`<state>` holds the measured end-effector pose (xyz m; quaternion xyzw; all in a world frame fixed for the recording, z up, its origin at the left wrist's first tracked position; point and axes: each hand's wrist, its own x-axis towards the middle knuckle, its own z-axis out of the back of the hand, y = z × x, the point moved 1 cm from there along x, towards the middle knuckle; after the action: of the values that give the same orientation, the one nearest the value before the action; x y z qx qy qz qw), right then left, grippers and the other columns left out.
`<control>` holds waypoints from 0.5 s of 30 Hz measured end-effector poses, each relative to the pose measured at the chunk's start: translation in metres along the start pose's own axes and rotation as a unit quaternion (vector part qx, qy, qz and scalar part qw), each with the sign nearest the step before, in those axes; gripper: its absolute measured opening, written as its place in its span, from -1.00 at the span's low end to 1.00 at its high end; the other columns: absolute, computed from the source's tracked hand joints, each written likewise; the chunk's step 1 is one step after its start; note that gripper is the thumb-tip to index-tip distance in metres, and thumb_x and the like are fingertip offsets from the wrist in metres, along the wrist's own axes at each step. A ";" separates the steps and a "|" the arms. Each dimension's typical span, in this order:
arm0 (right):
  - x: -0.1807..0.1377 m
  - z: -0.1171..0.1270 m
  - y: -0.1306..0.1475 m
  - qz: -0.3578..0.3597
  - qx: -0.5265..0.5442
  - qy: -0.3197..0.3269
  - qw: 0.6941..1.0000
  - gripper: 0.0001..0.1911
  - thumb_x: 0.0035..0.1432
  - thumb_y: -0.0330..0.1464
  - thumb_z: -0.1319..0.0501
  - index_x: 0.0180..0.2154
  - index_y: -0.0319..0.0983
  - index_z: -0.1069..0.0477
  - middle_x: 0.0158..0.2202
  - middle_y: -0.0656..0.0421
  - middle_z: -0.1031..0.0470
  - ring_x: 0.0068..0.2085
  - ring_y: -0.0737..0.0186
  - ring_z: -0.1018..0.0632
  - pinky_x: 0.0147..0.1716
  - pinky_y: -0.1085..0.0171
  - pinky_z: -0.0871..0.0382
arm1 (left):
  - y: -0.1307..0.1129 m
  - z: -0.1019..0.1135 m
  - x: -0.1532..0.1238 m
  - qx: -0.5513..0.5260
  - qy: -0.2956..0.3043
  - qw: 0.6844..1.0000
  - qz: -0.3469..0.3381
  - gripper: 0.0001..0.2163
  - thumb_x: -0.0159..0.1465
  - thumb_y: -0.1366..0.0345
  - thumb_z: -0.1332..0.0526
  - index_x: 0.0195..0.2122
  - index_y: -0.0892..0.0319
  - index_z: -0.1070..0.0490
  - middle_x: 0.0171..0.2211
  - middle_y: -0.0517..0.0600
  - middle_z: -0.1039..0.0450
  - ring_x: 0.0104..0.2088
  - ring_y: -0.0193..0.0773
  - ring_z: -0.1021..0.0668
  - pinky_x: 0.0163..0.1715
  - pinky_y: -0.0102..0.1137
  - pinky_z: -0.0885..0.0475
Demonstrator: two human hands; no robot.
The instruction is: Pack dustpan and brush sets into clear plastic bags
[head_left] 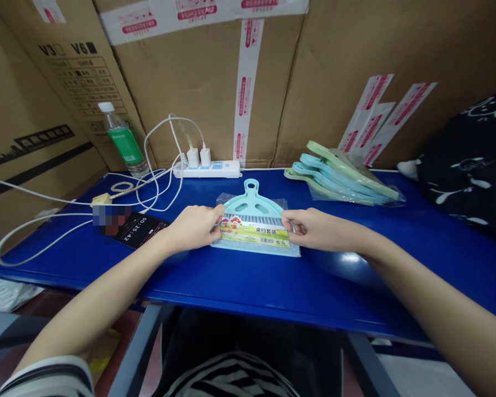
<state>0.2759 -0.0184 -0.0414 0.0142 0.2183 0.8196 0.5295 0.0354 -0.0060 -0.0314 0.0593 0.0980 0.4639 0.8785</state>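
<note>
Left hand [196, 225], right hand [312, 229], both pinching wrapped dustpan set [253, 227], apparently by its edges, on blue table [240, 284]

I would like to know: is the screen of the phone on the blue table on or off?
On: the phone screen shows white digits, 00:25:42.

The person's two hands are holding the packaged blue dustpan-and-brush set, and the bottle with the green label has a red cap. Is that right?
Not quite: the cap on the green-labelled bottle is white, not red, as the head view shows. The left hand and right hand do hold the packaged blue dustpan-and-brush set.
</note>
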 end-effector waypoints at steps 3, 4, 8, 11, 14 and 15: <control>-0.001 0.002 0.001 -0.004 0.004 0.000 1.000 -0.86 0.02 -0.45 -0.07 -0.48 -0.13 -0.11 -0.64 0.33 -0.23 -0.56 0.31 -0.29 -0.51 0.30 -0.11 | -0.002 0.001 -0.001 0.008 0.001 1.000 0.000 -0.85 0.23 0.37 -0.02 -0.22 0.19 -0.31 -0.41 0.00 -0.53 -0.41 -0.15 -0.57 -0.48 -0.36 -0.27; -0.002 0.003 0.001 -0.004 0.008 0.002 1.000 -0.86 0.02 -0.45 -0.07 -0.48 -0.13 -0.11 -0.64 0.32 -0.24 -0.56 0.31 -0.29 -0.51 0.30 -0.12 | -0.002 0.001 -0.001 0.011 0.002 1.000 0.001 -0.85 0.23 0.37 -0.02 -0.21 0.19 -0.31 -0.41 0.01 -0.53 -0.40 -0.14 -0.58 -0.47 -0.35 -0.28; -0.003 0.007 0.000 0.017 0.023 0.002 1.000 -0.88 0.05 -0.40 -0.08 -0.48 -0.14 -0.13 -0.65 0.33 -0.23 -0.58 0.33 -0.26 -0.52 0.31 -0.11 | -0.002 0.001 -0.002 0.014 0.002 1.000 0.005 -0.84 0.24 0.37 0.00 -0.21 0.20 -0.32 -0.43 0.00 -0.53 -0.41 -0.14 -0.58 -0.46 -0.35 -0.31; -0.003 0.009 -0.002 0.027 0.029 -0.016 0.999 -0.86 0.10 -0.33 -0.07 -0.49 -0.15 -0.15 -0.66 0.34 -0.18 -0.58 0.35 -0.22 -0.52 0.32 -0.10 | -0.001 0.001 -0.003 0.015 -0.005 1.000 0.008 -0.83 0.26 0.36 0.00 -0.20 0.20 -0.33 -0.42 -0.01 -0.54 -0.42 -0.15 -0.59 -0.46 -0.36 -0.32; -0.001 0.009 -0.003 0.025 0.028 -0.054 0.998 -0.80 0.14 -0.28 -0.04 -0.51 -0.15 -0.15 -0.66 0.35 -0.15 -0.58 0.36 -0.20 -0.52 0.32 -0.08 | -0.001 0.002 -0.002 0.020 -0.011 1.000 0.019 -0.80 0.32 0.32 0.04 -0.17 0.20 -0.33 -0.41 0.01 -0.55 -0.40 -0.14 -0.60 -0.45 -0.37 -0.33; -0.001 0.009 -0.003 0.021 0.026 -0.068 0.997 -0.79 0.15 -0.28 -0.03 -0.51 -0.15 -0.15 -0.66 0.34 -0.15 -0.58 0.36 -0.20 -0.52 0.32 -0.08 | -0.001 0.003 -0.002 0.022 -0.013 0.999 0.025 -0.79 0.34 0.31 0.06 -0.16 0.21 -0.33 -0.40 0.02 -0.56 -0.39 -0.13 -0.60 -0.44 -0.36 -0.33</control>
<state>0.2811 -0.0148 -0.0337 0.0881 0.2026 0.8220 0.5248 0.0357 -0.0082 -0.0288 0.0871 0.0954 0.4830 0.8660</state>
